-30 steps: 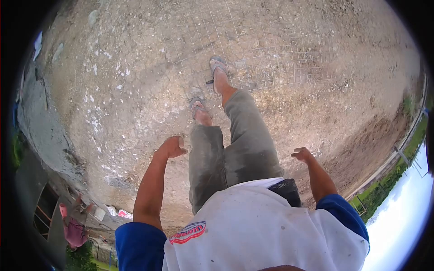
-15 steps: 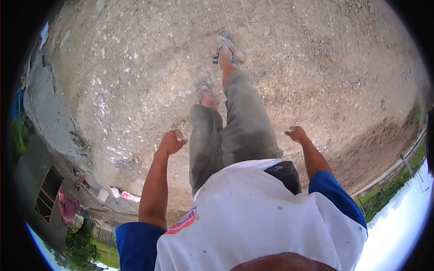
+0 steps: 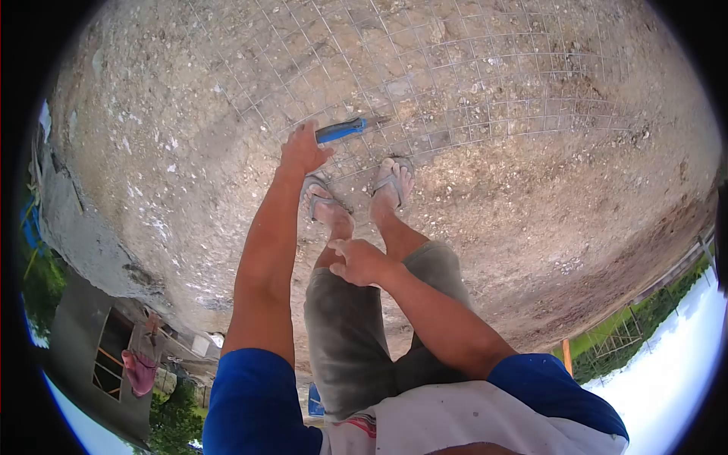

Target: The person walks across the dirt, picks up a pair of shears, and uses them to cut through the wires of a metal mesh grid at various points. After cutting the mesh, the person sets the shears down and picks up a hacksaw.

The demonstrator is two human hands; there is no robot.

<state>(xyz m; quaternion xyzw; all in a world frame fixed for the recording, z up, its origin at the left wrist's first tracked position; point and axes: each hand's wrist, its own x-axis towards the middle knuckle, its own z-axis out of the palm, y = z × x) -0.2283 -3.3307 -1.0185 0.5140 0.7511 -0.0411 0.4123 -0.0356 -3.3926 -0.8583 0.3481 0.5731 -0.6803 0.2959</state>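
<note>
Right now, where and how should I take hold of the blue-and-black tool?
Grip the blue-and-black tool around its handle, probably best from the person's left with the left hand: the thick handle end faces that hand, while the narrow tip points away to the right.

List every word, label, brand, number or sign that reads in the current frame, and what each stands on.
No text is readable.
Red print on the white shirt: lettering or logo, folded and too blurred to read.
Blue-and-black-handled tool: no marking can be made out.
Blue item beside the trousers: too small and cut off to tell whether it bears text.
</note>
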